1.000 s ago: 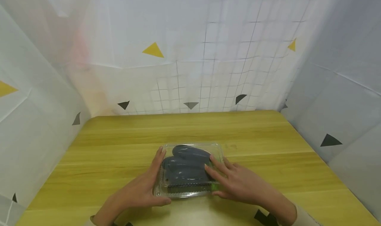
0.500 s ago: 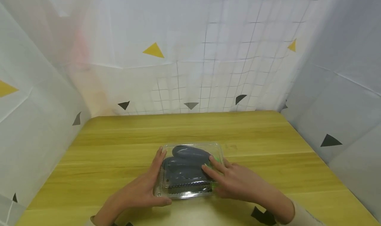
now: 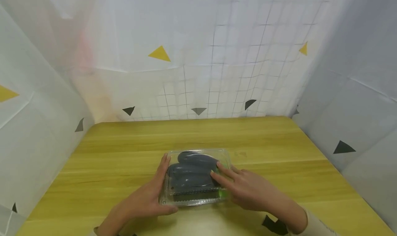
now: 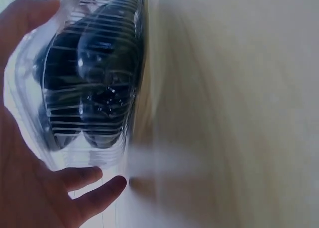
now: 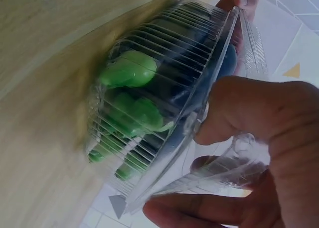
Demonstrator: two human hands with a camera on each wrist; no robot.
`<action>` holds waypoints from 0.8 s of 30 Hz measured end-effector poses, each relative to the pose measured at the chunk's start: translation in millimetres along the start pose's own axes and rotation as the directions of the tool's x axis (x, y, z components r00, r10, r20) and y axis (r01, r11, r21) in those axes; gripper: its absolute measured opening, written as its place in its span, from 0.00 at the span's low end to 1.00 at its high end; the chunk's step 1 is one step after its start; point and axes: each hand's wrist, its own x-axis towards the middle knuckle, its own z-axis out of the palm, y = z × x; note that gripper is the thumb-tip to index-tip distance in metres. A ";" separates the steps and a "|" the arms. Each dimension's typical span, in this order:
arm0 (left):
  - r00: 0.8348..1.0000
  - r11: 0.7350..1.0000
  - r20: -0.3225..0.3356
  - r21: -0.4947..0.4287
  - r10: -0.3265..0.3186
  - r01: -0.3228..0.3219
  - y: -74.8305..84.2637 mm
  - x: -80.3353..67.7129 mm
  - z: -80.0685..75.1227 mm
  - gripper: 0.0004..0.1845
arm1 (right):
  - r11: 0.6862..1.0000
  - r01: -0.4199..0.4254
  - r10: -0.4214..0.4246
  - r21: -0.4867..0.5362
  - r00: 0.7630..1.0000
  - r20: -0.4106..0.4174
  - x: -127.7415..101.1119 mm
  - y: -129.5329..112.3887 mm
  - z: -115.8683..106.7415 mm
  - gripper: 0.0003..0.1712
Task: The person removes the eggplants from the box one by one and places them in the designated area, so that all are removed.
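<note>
A clear plastic clamshell container (image 3: 198, 202) lies on the table with dark eggplants (image 3: 192, 175) inside. Their green caps (image 5: 130, 69) face the right end, seen in the right wrist view. My left hand (image 3: 145, 198) spans the container's left end, thumb along the near side and straight fingers at the far corner. My right hand (image 3: 251, 191) is at the right end, two fingertips over the lid. In the right wrist view the lid (image 5: 253, 44) stands a little apart from the base rim, and the right thumb (image 5: 224, 111) is bent at that rim, pinching the lid edge.
The wooden table (image 3: 124, 139) extends around the container. White sheets (image 3: 130, 29) with yellow and dark triangles enclose it at the back and sides. A dark patch (image 3: 275, 225) shows by the right wrist.
The right thumb has moved from the near front edge to beneath the right hand, out of the head view. The container has shifted very slightly left. The left hand has hardly moved.
</note>
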 end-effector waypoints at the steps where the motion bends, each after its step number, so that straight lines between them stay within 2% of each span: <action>1: 1.000 1.000 -0.012 -0.005 -0.008 0.008 0.1 0.5 1.2 0.79 | 1.000 -0.002 0.002 0.003 1.000 -0.003 0.3 -0.1 0.1 0.44; 9: 0.994 0.998 -0.091 -0.036 -0.059 0.056 8.0 1.6 11.3 0.79 | 1.000 -0.009 0.010 0.029 0.999 -0.051 1.0 0.7 3.2 0.38; 16: 0.989 0.998 -0.137 -0.002 -0.056 0.056 9.3 0.1 15.5 0.76 | 0.998 0.008 0.000 0.067 0.993 -0.119 2.0 4.2 5.2 0.37; 24: 0.984 0.997 -0.174 0.062 -0.027 0.038 7.3 -0.9 18.8 0.71 | 0.998 0.010 -0.003 0.064 0.993 -0.119 2.3 4.4 4.8 0.37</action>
